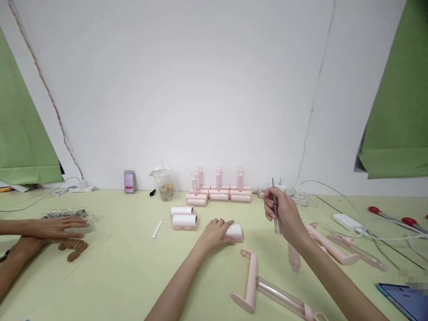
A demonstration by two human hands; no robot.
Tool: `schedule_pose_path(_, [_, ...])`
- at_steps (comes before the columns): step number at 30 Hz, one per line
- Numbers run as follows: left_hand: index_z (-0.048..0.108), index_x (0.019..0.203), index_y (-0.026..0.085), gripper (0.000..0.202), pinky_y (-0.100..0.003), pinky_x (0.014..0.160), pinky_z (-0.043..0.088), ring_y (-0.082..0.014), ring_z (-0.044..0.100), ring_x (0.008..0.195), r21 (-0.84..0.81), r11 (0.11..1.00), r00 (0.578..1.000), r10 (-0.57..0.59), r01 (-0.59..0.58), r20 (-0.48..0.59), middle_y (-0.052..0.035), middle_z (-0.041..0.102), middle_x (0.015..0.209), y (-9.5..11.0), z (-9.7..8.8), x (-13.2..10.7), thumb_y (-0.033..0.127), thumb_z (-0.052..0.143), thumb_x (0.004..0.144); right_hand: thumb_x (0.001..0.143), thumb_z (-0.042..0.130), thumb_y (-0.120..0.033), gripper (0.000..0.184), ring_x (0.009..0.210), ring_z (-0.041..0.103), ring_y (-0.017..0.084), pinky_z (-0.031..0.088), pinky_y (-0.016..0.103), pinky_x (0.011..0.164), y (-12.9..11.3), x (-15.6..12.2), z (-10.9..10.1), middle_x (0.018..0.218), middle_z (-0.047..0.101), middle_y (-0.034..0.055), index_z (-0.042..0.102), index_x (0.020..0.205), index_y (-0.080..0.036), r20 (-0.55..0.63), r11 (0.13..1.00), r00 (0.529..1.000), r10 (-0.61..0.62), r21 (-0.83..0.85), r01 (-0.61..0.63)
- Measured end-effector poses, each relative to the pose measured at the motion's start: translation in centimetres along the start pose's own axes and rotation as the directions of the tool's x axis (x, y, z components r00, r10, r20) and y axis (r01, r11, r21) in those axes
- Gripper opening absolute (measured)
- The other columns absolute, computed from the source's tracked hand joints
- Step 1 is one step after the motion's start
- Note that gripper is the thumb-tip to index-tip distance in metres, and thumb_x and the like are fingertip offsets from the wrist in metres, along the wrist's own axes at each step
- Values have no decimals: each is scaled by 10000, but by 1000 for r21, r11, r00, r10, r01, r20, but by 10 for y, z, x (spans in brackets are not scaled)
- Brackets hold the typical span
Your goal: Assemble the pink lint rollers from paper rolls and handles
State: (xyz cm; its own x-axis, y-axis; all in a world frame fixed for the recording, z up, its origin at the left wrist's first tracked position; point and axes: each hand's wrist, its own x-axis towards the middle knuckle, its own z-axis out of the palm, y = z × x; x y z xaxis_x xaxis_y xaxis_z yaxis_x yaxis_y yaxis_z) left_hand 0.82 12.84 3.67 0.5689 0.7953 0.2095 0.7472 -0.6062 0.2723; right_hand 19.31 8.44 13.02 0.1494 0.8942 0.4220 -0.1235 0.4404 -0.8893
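2 hands over the desk (117, 276); landmark = the white roll (235, 232) under the left hand (216, 232). Left fingers bent round its left end, index finger on top, thumb on the near side, pinching it; likely because a loose cylinder could turn. Right hand (281, 207) raised to the right of the white roll, fingers pinching a slim tool (275, 207) near upright, pen-like; too blurred to tell its type. Held clear of the desk, presumably so it touches nothing by accident.

Left of the white roll and slightly beyond, 2 spare rolls (184, 221) lie side by side, probably for easy left-hand reach. Straight beyond the white roll, pink rollers (219, 196) sit packed near the wall (214, 89), some with tubes upright; looks meant to save room. Nearer than the white roll, a pink handle (251, 281) lies down, probably since its bent shape wouldn't balance upright. Far left of the white roll, a co-worker's hands (65, 227) near brown discs (75, 246); beyond and left of the white roll, a phone (129, 183) stands upright, maybe for viewing its screen
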Motion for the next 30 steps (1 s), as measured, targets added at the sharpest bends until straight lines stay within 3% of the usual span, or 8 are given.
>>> schedule_pose_path(4, [448, 1172, 184, 508, -399, 863, 341, -298, 451, 1012, 32, 998, 998, -58, 58, -6, -113, 545, 1071, -8, -9, -41, 392, 558, 721, 801, 369, -368, 238, 391, 375, 90, 317, 224, 392, 8, -34, -21, 512, 387, -55, 479, 657, -213, 275, 879, 956, 102, -475, 43])
schedule_pose_path(9, [422, 1196, 289, 452, -488, 960, 200, -326, 218, 1218, 86, 957, 957, -268, 278, -112, -83, 322, 1323, -59, -31, -102, 399, 498, 764, 701, 534, -435, 208, 583, 501, 157, 299, 245, 487, 36, -81, -52, 738, 562, -1, 559, 754, -236, 620, 478, 692, 370, -766, 430])
schedule_pose_path(12, [323, 1258, 268, 599, -504, 968, 167, -331, 142, 1247, 49, 950, 918, -283, 308, -278, -97, 217, 1368, -76, -36, -104, 447, 522, 722, 637, 593, -416, 243, 616, 528, 180, 284, 238, 487, 47, -94, -55, 752, 573, -4, 521, 771, -226, 580, 374, 705, 409, -811, 450])
schedule_pose_path(15, [315, 1229, 152, 671, -459, 984, 171, -308, 229, 1216, -120, 963, 839, -271, 243, -471, -157, 317, 1291, -47, -27, -80, 515, 502, 697, 699, 508, -264, 81, 618, 554, 167, 289, 236, 503, 50, -96, -49, 769, 593, -5, 483, 759, -216, 594, 329, 735, 329, -801, 500])
schedule_pose_path(19, [451, 1003, 165, 487, -341, 746, 417, -206, 549, 796, -628, 743, 967, -249, 231, 61, -60, 570, 825, 35, 3, -51, 571, 286, 791, 788, 403, -268, 128, 604, 593, 186, 297, 243, 505, 57, -98, -41, 699, 636, 13, 464, 881, -205, 551, 219, 810, 200, -831, 511])
schedule_pose_path(22, [486, 953, 157, 539, -275, 595, 423, -163, 537, 621, -751, 599, 959, -128, 277, 252, -12, 545, 670, 75, 18, -42, 590, 203, 803, 793, 395, -250, 266, 613, 611, 210, 292, 245, 491, 62, -104, -43, 705, 660, 29, 421, 1052, -199, 541, 136, 825, 165, -841, 524])
schedule_pose_path(26, [514, 1031, 187, 502, -222, 522, 377, -127, 469, 538, -689, 693, 970, -60, 211, 236, 24, 513, 621, 76, 15, -46, 580, 330, 779, 751, 435, -273, 288, 572, 594, 188, 281, 227, 470, 58, -108, -49, 650, 645, 0, 447, 1032, -211, 589, 205, 775, 227, -807, 554])
schedule_pose_path(30, [460, 1167, 239, 493, -230, 644, 410, -167, 517, 770, -720, 660, 930, 87, 216, 358, -12, 587, 889, 65, -3, -56, 539, 367, 787, 703, 455, -239, 297, 476, 492, 112, 278, 192, 466, 43, -107, -47, 538, 540, -62, 466, 999, -224, 623, 391, 739, 256, -766, 510])
